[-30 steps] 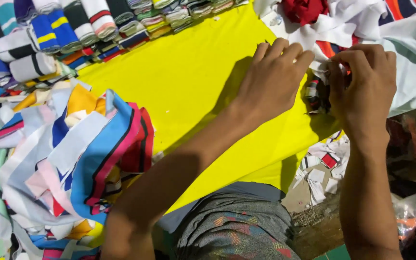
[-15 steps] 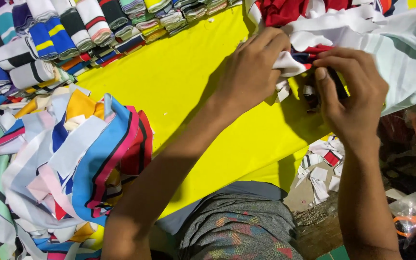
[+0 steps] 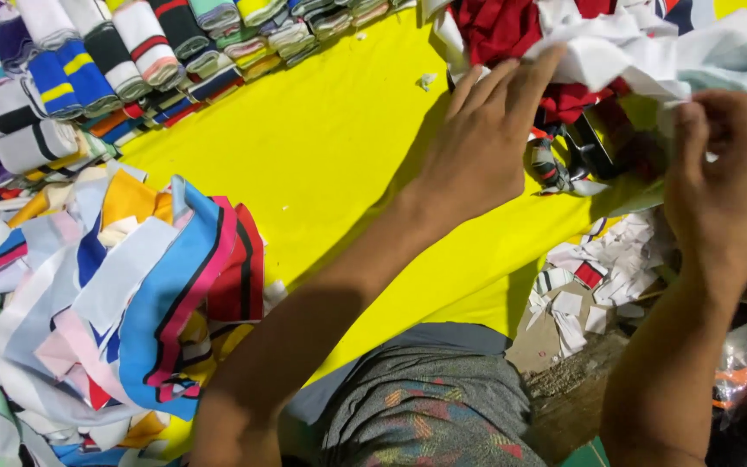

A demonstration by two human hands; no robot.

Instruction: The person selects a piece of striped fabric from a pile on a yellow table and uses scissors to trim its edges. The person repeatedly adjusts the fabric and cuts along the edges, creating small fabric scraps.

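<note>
My left hand [image 3: 486, 143] lies flat, fingers together, against a heap of white and red cloth pieces [image 3: 598, 43] at the top right of a yellow sheet [image 3: 339, 147]. My right hand [image 3: 719, 182] is curled at the heap's right edge, fingers pinched on a pale cloth piece [image 3: 741, 60]. A small striped red, white and black strip [image 3: 551, 169] lies just under the left hand's fingers. What the right fingers hold exactly is partly hidden.
A loose pile of striped collar strips [image 3: 105, 294] in blue, pink, white and orange sits at the left. Rolled striped bands [image 3: 88, 69] line the far edge. Small white cloth scraps [image 3: 598, 277] litter the floor at the right. My patterned shorts [image 3: 425, 415] fill the bottom.
Both hands shifted slightly down and right along the heap. The left hand has flattened out on the cloth, and the right hand has pulled apart from it toward the right edge.
</note>
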